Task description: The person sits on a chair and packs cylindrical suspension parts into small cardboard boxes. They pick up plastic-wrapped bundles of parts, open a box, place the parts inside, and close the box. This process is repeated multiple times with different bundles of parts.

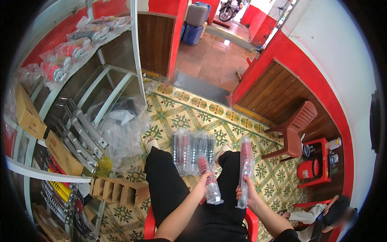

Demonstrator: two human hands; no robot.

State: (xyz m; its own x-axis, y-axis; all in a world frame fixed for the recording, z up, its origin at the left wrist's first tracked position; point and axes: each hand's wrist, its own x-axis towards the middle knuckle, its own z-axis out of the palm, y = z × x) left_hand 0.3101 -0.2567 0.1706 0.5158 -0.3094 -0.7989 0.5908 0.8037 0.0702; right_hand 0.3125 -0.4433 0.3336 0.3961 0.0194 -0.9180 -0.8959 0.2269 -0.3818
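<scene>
Left fingers (pixel 207 176) and right fingers (pixel 247 184) clasp bagged shock absorbers (pixel 245 163), red ends (pixel 202 163) forward, the left's slanting leftward.

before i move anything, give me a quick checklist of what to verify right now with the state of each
1. Left hand grips its red wrapped shock absorber: ok, closed around it.
2. Right hand grips the other red wrapped shock absorber: ok, held toward its lower end.
3. The two held pieces are apart: ok, a gap shows between them.
4. The row of wrapped shock absorbers is side by side: ok, in front of the person.
5. Right foot is clear of that row: cannot tell, it is close to the row's right end.
6. Plastic wrap is sealed at the ends: cannot tell, too small to see.
</scene>
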